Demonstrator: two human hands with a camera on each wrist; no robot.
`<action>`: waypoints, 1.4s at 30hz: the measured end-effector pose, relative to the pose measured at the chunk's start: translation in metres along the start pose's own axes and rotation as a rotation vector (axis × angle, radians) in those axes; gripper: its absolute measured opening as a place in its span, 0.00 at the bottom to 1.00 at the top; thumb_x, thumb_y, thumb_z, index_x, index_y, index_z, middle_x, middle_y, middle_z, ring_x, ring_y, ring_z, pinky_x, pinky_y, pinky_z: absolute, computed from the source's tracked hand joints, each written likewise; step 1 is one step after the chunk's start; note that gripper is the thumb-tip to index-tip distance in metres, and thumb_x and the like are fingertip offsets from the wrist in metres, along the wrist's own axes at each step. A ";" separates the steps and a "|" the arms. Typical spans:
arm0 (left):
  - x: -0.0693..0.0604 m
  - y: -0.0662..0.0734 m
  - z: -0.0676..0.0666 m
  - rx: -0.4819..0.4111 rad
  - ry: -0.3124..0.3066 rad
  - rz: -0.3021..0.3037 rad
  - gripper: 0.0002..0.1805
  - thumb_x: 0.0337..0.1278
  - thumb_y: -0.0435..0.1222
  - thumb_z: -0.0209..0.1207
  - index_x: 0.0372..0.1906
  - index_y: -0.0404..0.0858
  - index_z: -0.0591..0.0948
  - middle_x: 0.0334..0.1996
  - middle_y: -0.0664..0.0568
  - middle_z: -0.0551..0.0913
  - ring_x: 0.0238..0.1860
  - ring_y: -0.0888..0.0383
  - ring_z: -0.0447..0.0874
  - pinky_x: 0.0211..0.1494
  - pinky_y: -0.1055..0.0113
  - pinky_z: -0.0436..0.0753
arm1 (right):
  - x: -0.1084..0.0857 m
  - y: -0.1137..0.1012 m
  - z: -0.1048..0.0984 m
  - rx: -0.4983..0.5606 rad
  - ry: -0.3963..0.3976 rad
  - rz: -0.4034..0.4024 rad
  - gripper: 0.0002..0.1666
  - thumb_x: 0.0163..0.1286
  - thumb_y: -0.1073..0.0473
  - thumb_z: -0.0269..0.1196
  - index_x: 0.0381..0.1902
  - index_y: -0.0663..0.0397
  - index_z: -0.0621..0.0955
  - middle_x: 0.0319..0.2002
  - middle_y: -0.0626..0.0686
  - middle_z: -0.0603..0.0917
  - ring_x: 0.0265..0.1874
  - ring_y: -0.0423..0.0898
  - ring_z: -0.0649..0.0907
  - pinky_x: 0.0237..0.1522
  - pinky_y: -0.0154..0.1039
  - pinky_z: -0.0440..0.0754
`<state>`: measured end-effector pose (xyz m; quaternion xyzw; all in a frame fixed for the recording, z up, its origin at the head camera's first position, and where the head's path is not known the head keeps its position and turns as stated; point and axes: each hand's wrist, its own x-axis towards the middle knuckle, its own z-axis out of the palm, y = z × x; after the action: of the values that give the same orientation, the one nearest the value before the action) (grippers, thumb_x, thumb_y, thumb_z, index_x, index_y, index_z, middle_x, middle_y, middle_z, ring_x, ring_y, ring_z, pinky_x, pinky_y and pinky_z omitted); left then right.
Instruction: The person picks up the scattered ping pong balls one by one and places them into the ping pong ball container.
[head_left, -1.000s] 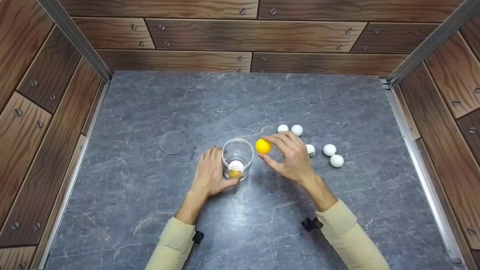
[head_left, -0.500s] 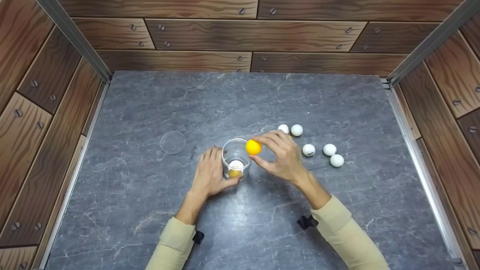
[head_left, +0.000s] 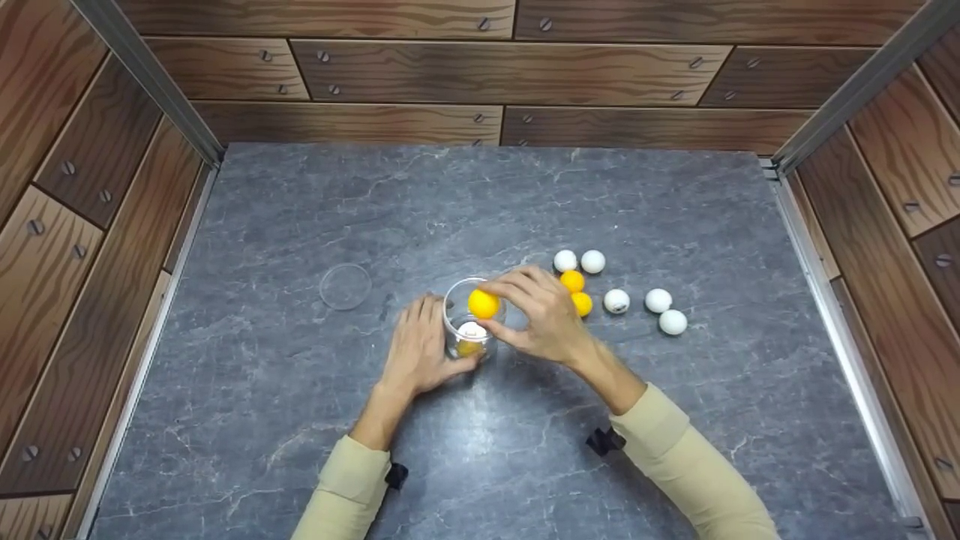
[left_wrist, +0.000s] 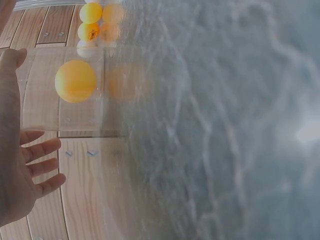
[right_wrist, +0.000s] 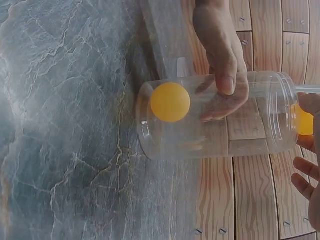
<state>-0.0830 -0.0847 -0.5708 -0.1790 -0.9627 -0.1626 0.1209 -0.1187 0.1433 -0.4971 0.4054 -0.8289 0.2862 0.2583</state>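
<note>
My left hand (head_left: 420, 346) holds a clear plastic jar (right_wrist: 215, 142), which stands upright and open on the table. Thumb and fingers lie on opposite sides of its wall. At the jar's bottom is an orange ping-pong ball (right_wrist: 170, 102); from the head, a white patch shows over the orange, and I cannot tell whether that is a second ball. Between thumb and fingers my right hand (head_left: 536, 311) pinches another orange ping-pong ball (head_left: 484, 304) at the jar's mouth. In the right wrist view this pinched ball (right_wrist: 304, 121) is partly hidden by the fingers.
Right of the jar lie two orange balls (head_left: 572, 281) and several white balls (head_left: 658, 301) on the grey marbled table (head_left: 300, 217). A clear round lid (head_left: 345, 286) lies to the left. Wood-patterned walls (head_left: 510, 71) enclose the back and sides.
My right hand has carried the orange ping-pong ball leftward from beside the jar to over its mouth, uncovering two orange balls on the table. The left hand and jar have stayed put.
</note>
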 end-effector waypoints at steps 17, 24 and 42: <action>0.000 0.000 0.001 -0.006 0.008 0.007 0.58 0.41 0.70 0.70 0.65 0.28 0.73 0.58 0.36 0.81 0.59 0.42 0.79 0.58 0.50 0.82 | 0.008 -0.002 0.004 0.025 -0.147 0.090 0.27 0.64 0.44 0.74 0.58 0.48 0.87 0.47 0.48 0.91 0.49 0.48 0.84 0.54 0.45 0.84; 0.000 0.000 0.001 0.018 0.020 0.016 0.58 0.43 0.71 0.68 0.65 0.28 0.73 0.59 0.35 0.81 0.60 0.41 0.79 0.59 0.50 0.82 | 0.010 -0.003 0.003 0.026 -0.182 0.125 0.26 0.65 0.43 0.72 0.58 0.46 0.87 0.47 0.47 0.91 0.48 0.48 0.84 0.53 0.45 0.83; 0.001 0.000 0.001 0.012 0.013 0.015 0.55 0.43 0.72 0.67 0.62 0.30 0.73 0.55 0.38 0.81 0.57 0.43 0.79 0.56 0.53 0.81 | 0.021 -0.003 -0.004 0.030 -0.319 0.168 0.26 0.65 0.42 0.73 0.57 0.48 0.87 0.48 0.49 0.91 0.46 0.48 0.84 0.48 0.45 0.84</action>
<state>-0.0845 -0.0842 -0.5714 -0.1844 -0.9616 -0.1569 0.1294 -0.1271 0.1333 -0.4796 0.3788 -0.8860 0.2510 0.0927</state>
